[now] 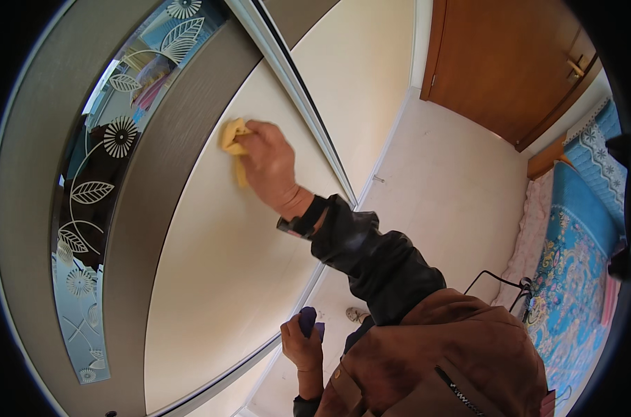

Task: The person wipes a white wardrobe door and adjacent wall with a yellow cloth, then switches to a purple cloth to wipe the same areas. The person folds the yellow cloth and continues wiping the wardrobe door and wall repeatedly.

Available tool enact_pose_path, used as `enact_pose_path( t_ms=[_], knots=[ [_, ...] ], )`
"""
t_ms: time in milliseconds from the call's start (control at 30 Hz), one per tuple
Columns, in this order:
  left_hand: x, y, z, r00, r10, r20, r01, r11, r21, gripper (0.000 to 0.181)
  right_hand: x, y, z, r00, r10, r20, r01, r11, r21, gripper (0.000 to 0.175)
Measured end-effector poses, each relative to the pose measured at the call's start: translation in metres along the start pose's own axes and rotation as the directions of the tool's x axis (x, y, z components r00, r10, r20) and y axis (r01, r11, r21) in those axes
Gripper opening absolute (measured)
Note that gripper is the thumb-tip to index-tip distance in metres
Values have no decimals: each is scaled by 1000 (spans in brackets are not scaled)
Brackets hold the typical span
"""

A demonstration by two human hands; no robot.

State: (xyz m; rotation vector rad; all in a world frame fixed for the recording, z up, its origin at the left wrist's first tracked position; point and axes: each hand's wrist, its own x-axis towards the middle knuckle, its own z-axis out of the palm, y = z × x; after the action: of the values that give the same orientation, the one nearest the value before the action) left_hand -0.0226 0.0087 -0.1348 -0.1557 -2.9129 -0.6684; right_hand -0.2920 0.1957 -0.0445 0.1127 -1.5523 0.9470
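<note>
My right hand [271, 164] holds a folded yellow cloth [234, 136] against the cream panel [216, 234] of a sliding wardrobe door. A loose end of the cloth hangs below the fingers, and the hand is slightly blurred. Lower down, near the door's bottom edge, my left hand [302, 341] grips a dark purple cloth [308, 321], mostly bunched in the fingers. Left of the cream panel is a brown textured panel [133, 208] with a mirrored strip [89, 193] set in it, decorated with pale leaves and flowers.
A metal door frame [305, 112] runs beside my right arm. Behind are a pale floor [435, 172], a small door stop [379, 179] and a brown wooden door [503, 62]. A bed with a blue floral cover [565, 292] stands at right; a black cord-like loop [495, 276] is beside it.
</note>
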Motion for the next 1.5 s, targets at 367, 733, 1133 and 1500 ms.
enact_pose_path(
  t_ms=[367,733,1133,1500],
  knots=[
    [3,2,1,1000,11,-16,-12,1000,-18,42,10,12,-7,963,268,-26,-269,963,-19,17],
    [8,4,8,1000,11,23,-10,1000,-19,44,4,13,-8,998,-39,48,37,999,35,14],
    [24,14,11,997,42,65,-40,999,-30,44,-12,-12,-10,975,-205,82,187,964,187,15],
    [113,70,-66,917,196,-347,-218,975,-28,44,-71,15,-33,889,-234,394,147,960,238,25]
  ],
)
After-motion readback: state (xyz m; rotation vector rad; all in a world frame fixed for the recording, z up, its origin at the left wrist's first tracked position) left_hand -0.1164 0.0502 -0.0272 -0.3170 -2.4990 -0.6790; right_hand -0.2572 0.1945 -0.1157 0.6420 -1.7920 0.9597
